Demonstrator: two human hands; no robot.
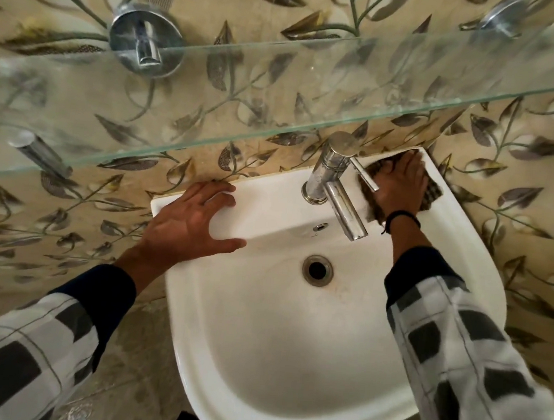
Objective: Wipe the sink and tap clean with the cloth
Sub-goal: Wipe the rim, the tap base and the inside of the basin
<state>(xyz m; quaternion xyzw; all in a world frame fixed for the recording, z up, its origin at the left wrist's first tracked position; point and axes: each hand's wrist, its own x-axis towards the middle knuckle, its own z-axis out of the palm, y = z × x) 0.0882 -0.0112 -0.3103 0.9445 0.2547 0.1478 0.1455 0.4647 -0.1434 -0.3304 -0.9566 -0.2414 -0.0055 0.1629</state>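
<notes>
Right hand (400,186), grip flat with fingers extended, presses the cloth (432,193) onto the sink (258,341) rear corner, centre right, just beside the tap (332,184). Left hand (191,223), fingers spread, rests on the opposite rear edge. A glass shelf (278,87) overhangs above.

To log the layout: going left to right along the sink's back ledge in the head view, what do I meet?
Left hand → tap → right hand pressing the cloth.
</notes>
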